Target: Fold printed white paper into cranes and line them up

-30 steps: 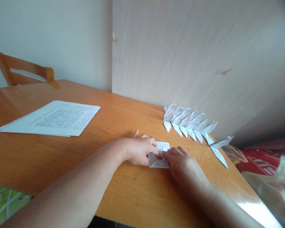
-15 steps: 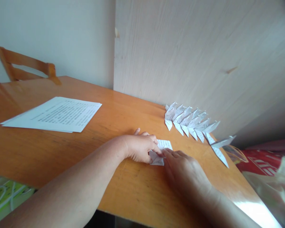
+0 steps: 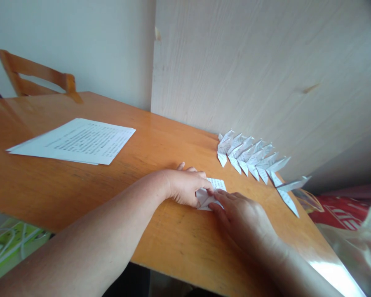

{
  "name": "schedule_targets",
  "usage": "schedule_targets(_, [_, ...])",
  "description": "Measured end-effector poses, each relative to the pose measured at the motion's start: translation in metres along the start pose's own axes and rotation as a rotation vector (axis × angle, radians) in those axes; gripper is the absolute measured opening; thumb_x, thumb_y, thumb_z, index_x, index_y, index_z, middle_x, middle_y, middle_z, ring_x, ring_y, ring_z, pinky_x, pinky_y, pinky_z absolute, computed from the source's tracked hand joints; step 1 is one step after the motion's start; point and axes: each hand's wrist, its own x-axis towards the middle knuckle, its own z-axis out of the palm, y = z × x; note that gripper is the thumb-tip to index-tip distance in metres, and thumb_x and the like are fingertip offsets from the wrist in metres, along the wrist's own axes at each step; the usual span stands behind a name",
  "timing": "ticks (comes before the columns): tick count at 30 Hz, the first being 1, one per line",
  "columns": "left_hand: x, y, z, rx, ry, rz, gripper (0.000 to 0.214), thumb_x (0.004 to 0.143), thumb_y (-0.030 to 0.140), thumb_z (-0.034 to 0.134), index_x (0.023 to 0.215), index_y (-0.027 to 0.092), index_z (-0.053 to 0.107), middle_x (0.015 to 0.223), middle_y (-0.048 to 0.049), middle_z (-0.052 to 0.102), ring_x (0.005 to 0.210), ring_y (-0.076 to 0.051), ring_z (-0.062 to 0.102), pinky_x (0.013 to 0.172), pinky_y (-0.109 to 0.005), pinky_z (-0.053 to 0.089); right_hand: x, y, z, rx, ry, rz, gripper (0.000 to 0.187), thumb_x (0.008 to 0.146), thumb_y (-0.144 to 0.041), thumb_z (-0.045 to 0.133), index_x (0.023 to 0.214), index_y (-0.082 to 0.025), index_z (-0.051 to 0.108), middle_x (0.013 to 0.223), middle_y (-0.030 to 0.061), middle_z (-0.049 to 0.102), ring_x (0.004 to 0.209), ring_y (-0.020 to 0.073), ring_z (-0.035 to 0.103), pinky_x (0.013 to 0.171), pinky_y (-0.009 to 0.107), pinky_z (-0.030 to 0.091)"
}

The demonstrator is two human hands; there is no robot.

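A small folded piece of printed paper (image 3: 217,183) lies on the wooden table (image 3: 170,231) between my hands. My left hand (image 3: 188,185) is on its left side, thumb and fingers closed on the paper and pressing it down. From the right, my right hand (image 3: 241,214) has its fingertips on the paper's right part, with the thumb at the near edge. Creases show on the near half, while printed characters show on the far half. Part of the paper is hidden under the fingers.
A row of several folded paper pieces (image 3: 250,154) stands at the table's back right, by a pale wooden panel (image 3: 235,62). Printed sheets (image 3: 77,142) lie stacked at the left. A chair (image 3: 40,74) is behind; a red bag (image 3: 343,212) sits beyond the right edge.
My right thumb has come away from the fingers and now rests at the paper's near edge. The whole view has shifted slightly. My left hand keeps its hold on the paper.
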Motion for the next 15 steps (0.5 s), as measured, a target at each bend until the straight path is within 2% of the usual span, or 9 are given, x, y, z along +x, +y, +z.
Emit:
schedule_targets(6, [0.0,-0.0002,0.0,-0.008,0.005,-0.009,0.047,0.076,0.034,0.066,0.122,0.041,0.062,0.126,-0.0003,0.059,0.125,-0.031,0.045,0.114,-0.066,0.012,0.0004,0.0003,-0.0007,-0.025,0.004,0.012,0.021,0.097,-0.035,0.055,0.105,-0.024,0.071,0.101,0.0079,0.076,0.083,0.0245,0.069,0.065,0.032,0.047])
schedule_targets(15, [0.0007,-0.0013,0.0003,-0.032,-0.002,-0.022,0.02,0.076,0.034,0.067,0.095,0.03,0.064,0.118,0.0,0.059,0.121,-0.028,0.046,0.114,-0.067,0.01,0.0016,-0.0011,-0.0018,-0.06,-0.016,0.02,0.021,0.097,-0.037,0.053,0.1,-0.024,0.07,0.095,0.0075,0.075,0.079,0.0235,0.068,0.058,0.031,0.041])
